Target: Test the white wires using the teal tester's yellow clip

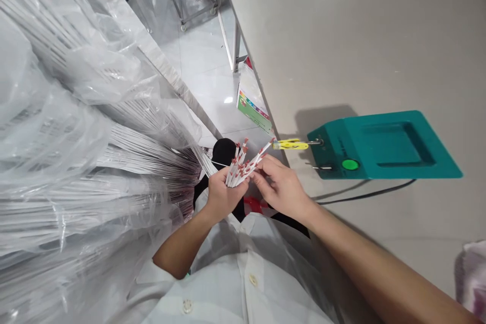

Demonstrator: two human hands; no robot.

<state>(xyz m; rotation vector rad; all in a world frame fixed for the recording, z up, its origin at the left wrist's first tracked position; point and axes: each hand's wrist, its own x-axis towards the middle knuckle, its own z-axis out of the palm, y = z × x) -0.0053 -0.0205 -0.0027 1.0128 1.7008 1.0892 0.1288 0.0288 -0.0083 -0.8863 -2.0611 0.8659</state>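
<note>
My left hand (223,193) is closed around a bundle of thin white cables (237,174), their reddish-brown tips fanning upward. At the bundle's right side, my right hand (279,185) has its thumb and fingers bent together against the cables. What exactly lies between those fingertips is hidden. One cable leans out to the right, its tip close to a yellow clip (291,145); whether they touch, I cannot tell. That clip sticks out from the front of a teal device (337,144) with a round green button (350,164). A bare metal prong (322,167) projects below it.
Many long white cables in clear plastic (56,126) fill the left side. The grey table (341,35) extends to the right, with a black cord (364,191) by the device. A printed bag (254,106) stands below its edge. A wheeled metal rack (193,10) is farther back.
</note>
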